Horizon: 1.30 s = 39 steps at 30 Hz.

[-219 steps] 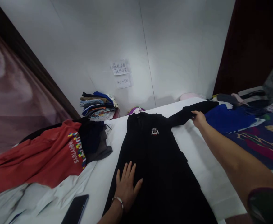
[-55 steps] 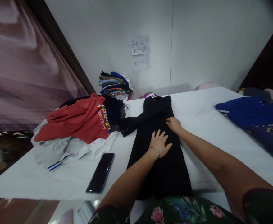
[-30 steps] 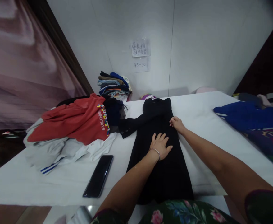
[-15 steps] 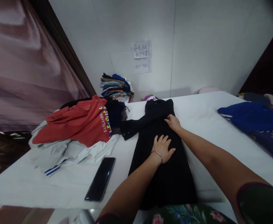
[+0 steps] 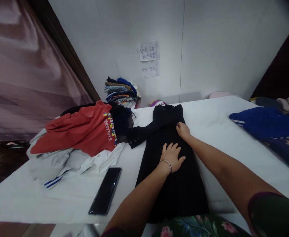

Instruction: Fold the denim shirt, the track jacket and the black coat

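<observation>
A black long-sleeved coat [image 5: 176, 194] lies lengthwise on the white-covered table [image 5: 220, 131], its hem toward me. One sleeve, with buttons at its cuff, is laid across the upper body and sticks out to the left. My left hand [image 5: 172, 158], with a bracelet at the wrist, rests flat on the middle of the coat, fingers spread. Farther up, my right hand [image 5: 183, 131] is closed at the coat's right side, thumb and fingers pinched on the black cloth. The exact bit of cloth between the fingertips is hard to see.
Left of the coat lies a heap with a red garment [image 5: 72, 131] and white and grey clothes. A black phone [image 5: 105, 191] lies near the front edge. Folded clothes [image 5: 121, 90] stand stacked by the wall. Blue garments [image 5: 265, 121] lie at the right.
My right hand has shifted very slightly, its fingers more curled in. My left hand stays flat on the coat, and the coat looks nearly unchanged.
</observation>
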Each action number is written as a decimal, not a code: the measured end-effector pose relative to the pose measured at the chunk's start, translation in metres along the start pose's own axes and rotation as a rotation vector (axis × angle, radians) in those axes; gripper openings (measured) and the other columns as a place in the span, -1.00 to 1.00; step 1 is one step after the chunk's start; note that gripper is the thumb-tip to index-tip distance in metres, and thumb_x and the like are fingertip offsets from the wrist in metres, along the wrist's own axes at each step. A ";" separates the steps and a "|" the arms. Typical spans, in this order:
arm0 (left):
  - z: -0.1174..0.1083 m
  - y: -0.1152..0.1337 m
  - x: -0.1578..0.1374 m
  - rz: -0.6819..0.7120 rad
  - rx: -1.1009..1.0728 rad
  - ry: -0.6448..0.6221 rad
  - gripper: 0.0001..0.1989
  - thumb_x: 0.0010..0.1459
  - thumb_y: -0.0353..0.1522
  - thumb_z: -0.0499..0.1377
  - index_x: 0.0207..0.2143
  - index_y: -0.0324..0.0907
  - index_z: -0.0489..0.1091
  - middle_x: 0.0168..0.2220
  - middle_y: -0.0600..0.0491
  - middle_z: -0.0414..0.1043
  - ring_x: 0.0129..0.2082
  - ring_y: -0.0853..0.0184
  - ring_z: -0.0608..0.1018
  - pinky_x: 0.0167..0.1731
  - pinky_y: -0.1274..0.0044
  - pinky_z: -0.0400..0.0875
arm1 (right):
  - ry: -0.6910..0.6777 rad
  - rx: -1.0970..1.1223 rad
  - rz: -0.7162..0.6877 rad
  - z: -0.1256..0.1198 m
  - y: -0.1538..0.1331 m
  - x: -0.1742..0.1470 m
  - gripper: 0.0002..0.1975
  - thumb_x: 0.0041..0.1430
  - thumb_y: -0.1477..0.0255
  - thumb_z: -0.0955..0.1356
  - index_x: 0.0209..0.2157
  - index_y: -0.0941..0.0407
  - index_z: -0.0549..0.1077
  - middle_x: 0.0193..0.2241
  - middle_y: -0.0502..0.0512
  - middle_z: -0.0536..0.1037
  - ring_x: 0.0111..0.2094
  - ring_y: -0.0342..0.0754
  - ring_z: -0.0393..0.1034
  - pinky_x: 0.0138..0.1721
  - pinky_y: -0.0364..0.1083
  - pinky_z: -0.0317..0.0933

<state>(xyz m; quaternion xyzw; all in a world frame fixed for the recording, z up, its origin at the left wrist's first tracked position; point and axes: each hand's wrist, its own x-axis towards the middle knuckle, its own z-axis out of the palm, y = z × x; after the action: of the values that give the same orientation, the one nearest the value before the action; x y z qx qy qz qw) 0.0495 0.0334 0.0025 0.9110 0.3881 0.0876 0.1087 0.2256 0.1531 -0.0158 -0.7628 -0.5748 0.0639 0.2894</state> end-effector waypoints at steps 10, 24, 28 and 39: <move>0.000 0.000 0.001 0.000 0.014 -0.004 -0.45 0.22 -0.04 -0.11 0.16 -0.10 0.21 0.26 0.01 0.10 0.28 0.17 0.05 0.26 0.15 -0.23 | 0.032 0.156 -0.037 0.001 0.015 -0.003 -0.76 0.23 0.49 0.14 -0.19 0.11 0.39 -0.32 0.08 0.55 -0.30 -0.07 0.40 -0.26 -0.13 0.19; 0.001 0.000 0.001 -0.003 0.020 -0.009 -0.45 0.23 -0.03 -0.13 0.16 -0.09 0.20 0.27 0.02 0.09 0.29 0.17 0.04 0.26 0.15 -0.23 | -0.001 0.084 -0.133 0.001 0.009 -0.007 -0.74 0.24 0.42 0.19 -0.11 0.07 0.41 -0.21 0.13 0.53 -0.21 0.00 0.39 -0.23 -0.09 0.15; 0.001 -0.001 0.000 -0.001 0.021 -0.004 -0.44 0.23 -0.03 -0.13 0.16 -0.10 0.20 0.27 0.02 0.09 0.29 0.18 0.04 0.26 0.16 -0.24 | -0.017 0.040 -0.088 0.003 0.006 -0.004 -0.77 0.22 0.43 0.21 -0.17 0.09 0.45 -0.23 0.18 0.54 -0.21 0.05 0.39 -0.23 -0.07 0.14; 0.002 -0.002 0.001 0.007 0.019 -0.001 -0.44 0.23 -0.03 -0.14 0.17 -0.09 0.19 0.27 0.02 0.08 0.29 0.18 0.03 0.26 0.16 -0.25 | 0.034 0.265 0.074 0.007 0.011 0.000 -0.93 0.16 0.45 0.24 -0.38 0.10 0.34 -0.42 0.16 0.48 -0.31 0.02 0.38 -0.30 -0.08 0.15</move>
<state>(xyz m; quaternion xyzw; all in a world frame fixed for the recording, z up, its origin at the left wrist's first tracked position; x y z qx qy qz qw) 0.0491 0.0353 -0.0003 0.9133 0.3858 0.0837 0.1000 0.2319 0.1540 -0.0273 -0.7394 -0.5278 0.1369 0.3950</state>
